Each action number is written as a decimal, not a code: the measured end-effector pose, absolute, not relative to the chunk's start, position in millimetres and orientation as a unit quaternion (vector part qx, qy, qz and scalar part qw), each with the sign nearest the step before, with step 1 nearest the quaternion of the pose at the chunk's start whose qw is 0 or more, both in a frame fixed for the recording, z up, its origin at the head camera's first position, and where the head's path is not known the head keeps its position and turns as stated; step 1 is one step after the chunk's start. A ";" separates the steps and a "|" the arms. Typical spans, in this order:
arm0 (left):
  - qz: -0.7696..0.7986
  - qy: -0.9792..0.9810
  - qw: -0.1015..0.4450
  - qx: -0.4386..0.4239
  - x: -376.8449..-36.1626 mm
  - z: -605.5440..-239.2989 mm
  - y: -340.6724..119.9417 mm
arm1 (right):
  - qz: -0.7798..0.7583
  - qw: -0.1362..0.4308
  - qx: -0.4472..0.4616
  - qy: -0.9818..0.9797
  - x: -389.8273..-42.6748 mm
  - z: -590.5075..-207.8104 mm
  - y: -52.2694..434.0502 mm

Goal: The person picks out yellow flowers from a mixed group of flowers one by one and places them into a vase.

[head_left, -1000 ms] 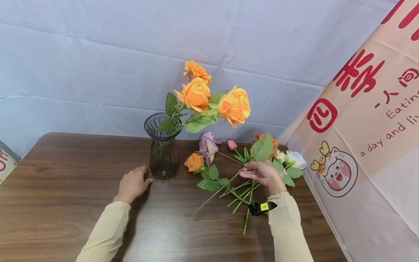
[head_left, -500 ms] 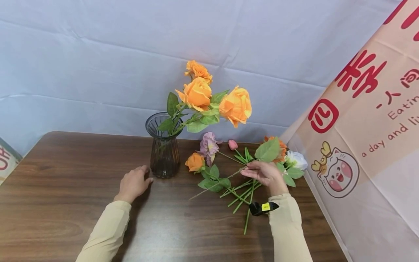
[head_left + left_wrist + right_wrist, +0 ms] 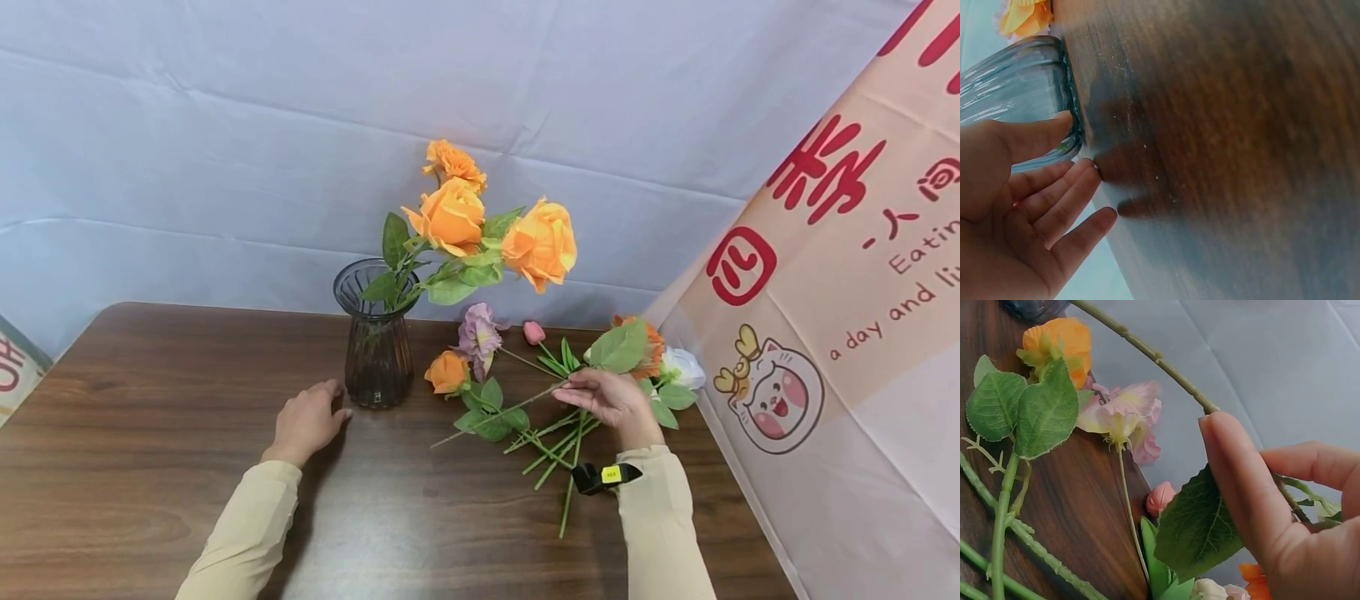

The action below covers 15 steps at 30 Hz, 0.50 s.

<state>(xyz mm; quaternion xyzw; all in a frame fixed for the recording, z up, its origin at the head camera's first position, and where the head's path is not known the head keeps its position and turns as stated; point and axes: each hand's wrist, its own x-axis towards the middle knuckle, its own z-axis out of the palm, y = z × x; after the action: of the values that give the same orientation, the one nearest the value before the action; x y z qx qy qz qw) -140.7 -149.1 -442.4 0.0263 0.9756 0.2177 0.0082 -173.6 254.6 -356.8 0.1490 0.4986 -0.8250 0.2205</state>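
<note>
Right hand (image 3: pixel 611 398) pinching an orange flower stem (image 3: pixel 495 414) beside the glass vase (image 3: pixel 375 337).
Left hand (image 3: pixel 306 421), fingers relaxed, should steady the vase base.

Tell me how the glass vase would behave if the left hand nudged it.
The vase looks tall with a narrow base, and three orange flowers lean out rightward, so it may tip. Ribbed glass likely slides on the smooth table; the left hand rests beside it.

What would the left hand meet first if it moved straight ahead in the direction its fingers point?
Most likely the dark ribbed glass vase. The left hand rests open on the wooden table, fingers pointing up and right at the vase's base, the thumb apparently already at the glass.
</note>
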 end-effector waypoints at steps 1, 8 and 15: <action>0.218 0.976 0.008 0.026 -140.7 -442.4 -149.1 | -0.826 0.220 0.149 0.496 -173.7 -356.5 254.7; 0.216 0.976 0.006 0.027 -140.8 -441.9 -149.5 | -0.832 0.216 0.147 0.490 -173.4 -355.4 255.6; 0.216 0.976 0.004 0.024 -140.1 -441.5 -149.3 | -0.835 0.207 0.144 0.490 -173.1 -353.2 255.3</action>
<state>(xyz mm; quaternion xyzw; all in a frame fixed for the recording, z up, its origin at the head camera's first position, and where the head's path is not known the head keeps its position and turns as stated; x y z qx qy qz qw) -140.1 -149.3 -441.5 0.0242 0.9760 0.2162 0.0041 -173.1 255.3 -353.2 0.1436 0.4900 -0.8346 0.2067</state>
